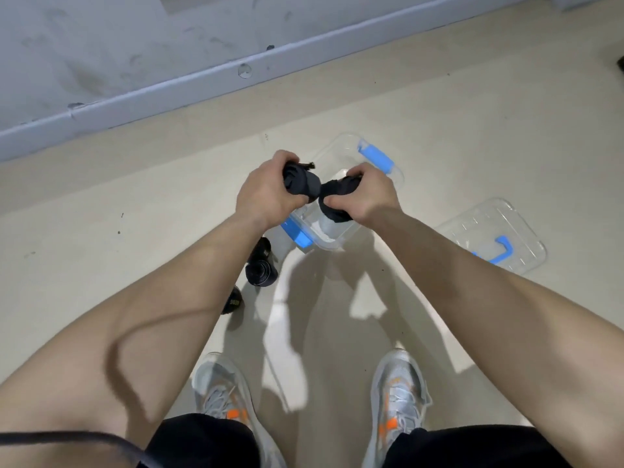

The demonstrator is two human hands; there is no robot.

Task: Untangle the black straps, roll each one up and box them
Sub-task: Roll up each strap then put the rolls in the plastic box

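Observation:
My left hand (266, 190) grips one rolled black strap (302, 184), and my right hand (368, 194) grips another black roll (337, 197). Both rolls touch each other just above the open clear plastic box (341, 153) with blue latches. Beside the box on the floor, to its left, lie more rolled black straps: two (260, 265) side by side and a third (232, 300) partly hidden by my left forearm. The inside of the box is mostly hidden by my hands.
The box's clear lid (493, 234) with a blue handle lies on the floor to the right. A grey wall with a baseboard (202, 82) runs along the back. My two shoes (398, 400) stand near the bottom of the view.

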